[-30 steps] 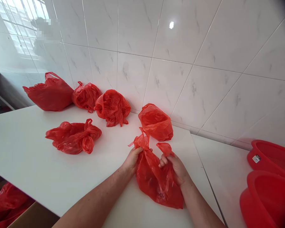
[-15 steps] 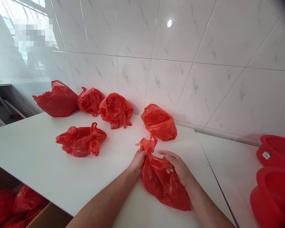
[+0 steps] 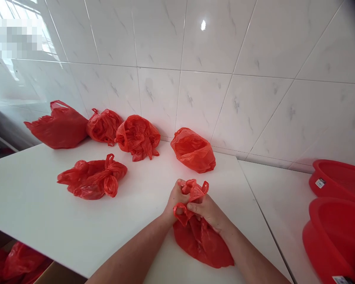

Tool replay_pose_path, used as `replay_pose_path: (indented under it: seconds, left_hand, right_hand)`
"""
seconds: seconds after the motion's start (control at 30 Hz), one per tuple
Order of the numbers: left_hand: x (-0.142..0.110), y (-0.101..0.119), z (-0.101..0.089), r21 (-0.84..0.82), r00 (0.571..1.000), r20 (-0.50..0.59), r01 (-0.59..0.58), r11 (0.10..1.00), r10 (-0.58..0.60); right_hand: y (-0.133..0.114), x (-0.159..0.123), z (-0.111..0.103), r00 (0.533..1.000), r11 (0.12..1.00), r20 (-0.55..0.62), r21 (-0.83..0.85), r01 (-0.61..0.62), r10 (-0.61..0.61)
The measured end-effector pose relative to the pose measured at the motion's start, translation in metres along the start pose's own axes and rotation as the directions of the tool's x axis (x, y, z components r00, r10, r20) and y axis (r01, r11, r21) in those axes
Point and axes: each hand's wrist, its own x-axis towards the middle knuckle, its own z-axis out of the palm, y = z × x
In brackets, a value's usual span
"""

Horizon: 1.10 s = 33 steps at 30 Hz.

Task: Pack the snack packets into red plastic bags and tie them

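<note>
A red plastic bag (image 3: 202, 244) rests on the white table, its full lower part bulging toward me and its neck gathered upward. My left hand (image 3: 176, 199) is closed around the left side of the neck. From the right, my right hand (image 3: 205, 209) grips the same neck, its thumb lying across the plastic. Loops of the bag's handles stick out above and between my hands. Whatever the bag contains is hidden. Just beyond my hands lies another red bag (image 3: 193, 152) with its mouth open.
Several red bags stand along the tiled wall, including a large one (image 3: 59, 126) at far left. A knotted bag (image 3: 93, 179) lies nearer on the table (image 3: 136, 189). Red plastic basins (image 3: 334, 236) sit at right. At lower left, a cardboard box (image 3: 59, 274) holds more red bags.
My right hand has moved left and closed on the bag's neck beside my left hand. The handles are now bunched between both hands. The view has shifted slightly right.
</note>
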Motion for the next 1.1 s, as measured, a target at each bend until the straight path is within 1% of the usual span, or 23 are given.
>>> replay_pose_path:
  seconds: [0.03, 0.07, 0.13, 0.17, 0.23, 0.37, 0.43, 0.5, 0.6, 0.67, 0.73, 0.8, 0.9, 0.97, 1.03, 1.1]
  left_hand:
    - [0.000, -0.001, -0.001, 0.062, 0.999, -0.022, -0.030, 0.998, 0.032]
    - [-0.001, -0.002, -0.002, 0.118, 0.998, -0.020, -0.057, 0.991, 0.060]
    - [-0.004, -0.002, -0.005, 0.223, 0.998, 0.007, -0.058, 0.973, 0.057]
    - [-0.006, 0.000, -0.005, 0.247, 0.998, 0.034, -0.053, 0.968, 0.046]
    - [-0.011, 0.003, -0.006, 0.234, 0.995, 0.088, -0.072, 0.970, 0.053]
    - [-0.017, 0.013, -0.006, 0.179, 0.974, 0.168, -0.182, 0.967, 0.152]
    - [-0.019, 0.017, -0.004, 0.184, 0.958, 0.219, -0.229, 0.956, 0.187]
    - [-0.019, 0.017, -0.002, 0.184, 0.941, 0.258, -0.270, 0.945, 0.219]
    - [-0.017, 0.013, 0.001, 0.233, 0.933, 0.244, -0.322, 0.918, 0.265]
    - [-0.013, 0.009, 0.002, 0.258, 0.940, 0.214, -0.316, 0.913, 0.265]
    - [-0.008, 0.005, -0.001, 0.232, 0.958, 0.172, -0.265, 0.936, 0.228]
    - [-0.003, 0.002, -0.005, 0.166, 0.979, 0.125, -0.181, 0.969, 0.161]
    - [0.004, 0.000, -0.014, 0.078, 0.995, 0.065, -0.081, 0.994, 0.076]
    - [0.007, -0.002, -0.018, 0.064, 0.998, 0.043, -0.054, 0.996, 0.052]
    - [0.008, -0.003, -0.019, 0.067, 0.998, 0.033, -0.049, 0.997, 0.047]
    - [0.008, -0.004, -0.019, 0.080, 0.998, 0.031, -0.059, 0.995, 0.057]
  right_hand:
    - [0.001, 0.000, 0.002, 1.000, 1.000, -0.025, 0.002, -0.001, 0.001]
    - [0.002, 0.001, 0.003, 0.999, 1.000, -0.054, 0.007, -0.005, 0.006]
    - [0.004, 0.003, 0.003, 0.990, 0.999, -0.139, 0.026, -0.022, 0.025]
    - [0.006, 0.004, 0.002, 0.982, 0.999, -0.186, 0.035, -0.034, 0.040]
    - [0.010, 0.006, -0.004, 0.961, 0.998, -0.272, 0.053, -0.046, 0.058]
    - [0.015, 0.011, -0.021, 0.913, 0.992, -0.399, 0.120, -0.037, 0.082]
    - [0.014, 0.012, -0.026, 0.887, 0.985, -0.446, 0.163, -0.048, 0.117]
    - [0.012, 0.012, -0.027, 0.872, 0.982, -0.471, 0.181, -0.053, 0.134]
    - [0.011, 0.011, -0.023, 0.888, 0.988, -0.447, 0.148, -0.049, 0.111]
    - [0.011, 0.010, -0.019, 0.906, 0.993, -0.416, 0.110, -0.038, 0.081]
    - [0.010, 0.008, -0.017, 0.919, 0.996, -0.390, 0.083, -0.033, 0.063]
    - [0.009, 0.006, -0.017, 0.932, 0.994, -0.360, 0.106, -0.013, 0.051]
    - [0.004, 0.003, -0.019, 0.971, 0.979, -0.241, 0.200, 0.038, 0.011]
    - [0.002, 0.002, -0.020, 0.985, 0.966, -0.175, 0.252, 0.057, -0.013]
    - [0.001, 0.001, -0.021, 0.986, 0.956, -0.165, 0.291, 0.041, 0.008]
    - [0.002, 0.001, -0.023, 0.984, 0.955, -0.177, 0.295, 0.034, 0.019]
